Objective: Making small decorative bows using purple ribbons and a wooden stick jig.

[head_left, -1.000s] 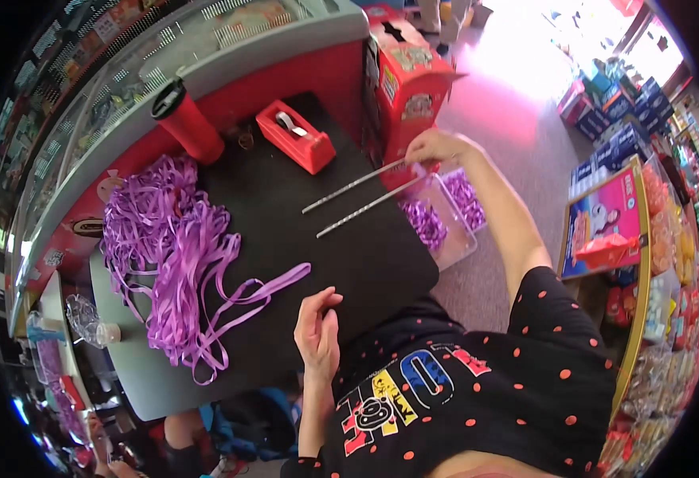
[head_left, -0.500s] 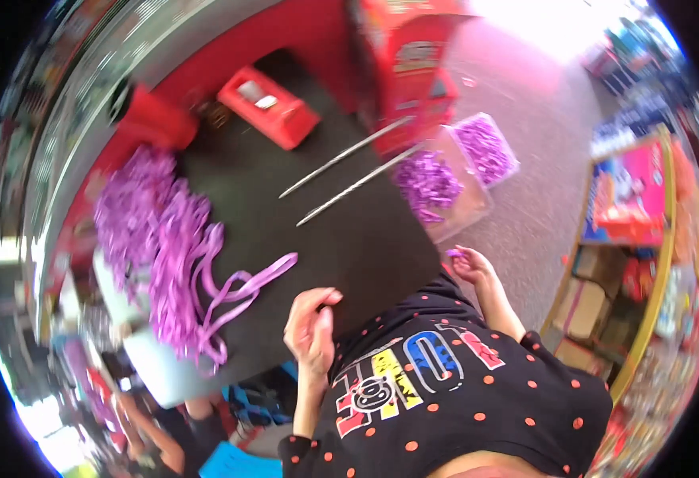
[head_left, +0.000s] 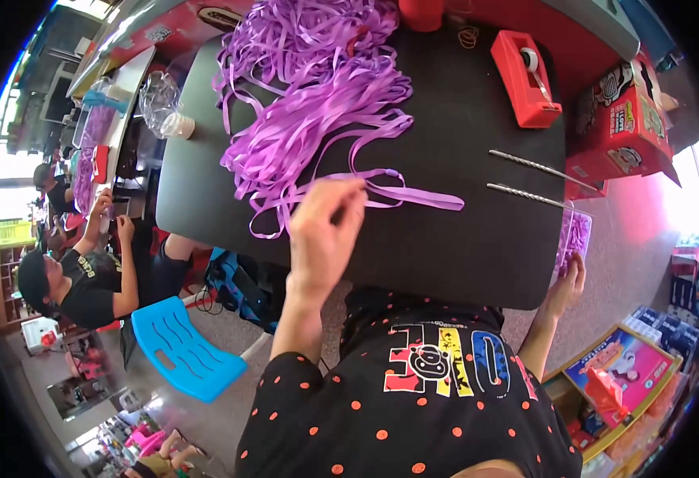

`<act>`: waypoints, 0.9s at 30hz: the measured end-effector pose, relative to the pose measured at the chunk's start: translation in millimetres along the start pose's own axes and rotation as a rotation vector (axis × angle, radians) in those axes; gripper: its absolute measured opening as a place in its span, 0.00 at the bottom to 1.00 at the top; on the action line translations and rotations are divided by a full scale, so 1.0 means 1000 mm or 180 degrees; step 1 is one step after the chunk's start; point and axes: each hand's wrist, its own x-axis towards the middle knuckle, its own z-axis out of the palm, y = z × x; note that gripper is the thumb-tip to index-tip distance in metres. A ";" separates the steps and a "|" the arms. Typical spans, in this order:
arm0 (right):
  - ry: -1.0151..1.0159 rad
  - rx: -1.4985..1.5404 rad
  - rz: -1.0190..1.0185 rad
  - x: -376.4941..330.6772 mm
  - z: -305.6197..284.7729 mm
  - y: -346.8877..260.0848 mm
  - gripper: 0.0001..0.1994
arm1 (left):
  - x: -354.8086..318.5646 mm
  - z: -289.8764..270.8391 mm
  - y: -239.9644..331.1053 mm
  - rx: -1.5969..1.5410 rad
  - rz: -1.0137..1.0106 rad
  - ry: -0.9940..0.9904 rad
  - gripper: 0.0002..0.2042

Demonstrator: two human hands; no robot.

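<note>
Purple ribbon [head_left: 317, 95], flat, glossy and thin, lies in a loose tangled heap over the far left part of a matt black table [head_left: 461, 239] with rounded corners, and a few single strands trail out of the heap toward the near edge. The left hand [head_left: 325, 227] is raised over those strands near the near edge, its fingers bent narrowly together around one ribbon strand [head_left: 413, 197] that runs flat to the right across the tabletop; the fingertips face away, so the exact grip is hard to make out. The right hand [head_left: 568, 279] sits below the near right corner with its fingers spread against a clear plastic box [head_left: 576, 235] of purple pieces, which the table edge partly hides; whether it grips the box I cannot tell. Two slim twisted metal rods [head_left: 536, 167] lie almost parallel near the right edge, their ends overhanging it. A red plastic tape dispenser [head_left: 524, 76] stands at the far right part, beside a red printed carton [head_left: 628, 119]. A crumpled clear plastic bottle [head_left: 162, 103] lies at the left edge. A red cylinder at the far edge is cut off by the picture rim.
</note>
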 end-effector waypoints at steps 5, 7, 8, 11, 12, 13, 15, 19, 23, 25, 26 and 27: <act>0.0036 -0.0303 -0.0739 -0.011 0.023 -0.043 0.11 | 0.050 0.000 -0.018 0.0984 0.0148 -0.0168 0.07; 0.0083 -0.0385 -0.0828 -0.018 0.026 -0.058 0.11 | 0.063 0.013 -0.023 0.1366 0.0372 -0.0314 0.07; 0.0128 -0.0392 -0.0799 -0.024 0.028 -0.065 0.11 | 0.063 0.016 -0.025 0.1783 0.0562 -0.0441 0.08; 0.0065 -0.0168 -0.0767 -0.031 0.029 -0.070 0.10 | 0.064 0.021 -0.037 0.1767 0.0345 -0.0725 0.08; -0.0081 0.0006 -0.0739 -0.032 0.027 -0.072 0.09 | 0.063 0.020 -0.036 0.1651 0.0341 -0.0754 0.07; -0.0069 0.0011 -0.0760 -0.034 0.028 -0.074 0.09 | 0.063 0.019 -0.033 0.1636 0.0359 -0.0745 0.07; -0.0349 0.0465 -0.0491 -0.042 0.034 -0.082 0.08 | 0.061 0.017 -0.024 0.1205 0.0098 -0.0743 0.07; -0.1459 0.0830 -0.0445 -0.082 0.064 -0.125 0.10 | 0.051 0.025 0.033 -0.0226 -0.0189 -0.1177 0.06; -0.3193 0.0960 0.0849 -0.099 0.090 -0.157 0.18 | 0.019 0.050 0.092 -0.1894 -0.0397 -0.2066 0.09; -0.3151 0.1750 0.1015 -0.093 0.096 -0.140 0.20 | 0.011 0.061 0.116 -0.2568 -0.0440 -0.2486 0.08; -0.3213 0.2524 0.1155 -0.088 0.094 -0.135 0.23 | 0.008 0.073 0.123 -0.2804 -0.0404 -0.2573 0.07; -0.3107 0.2527 0.1093 -0.082 0.091 -0.139 0.23 | 0.005 0.080 0.126 -0.2837 -0.0370 -0.2686 0.07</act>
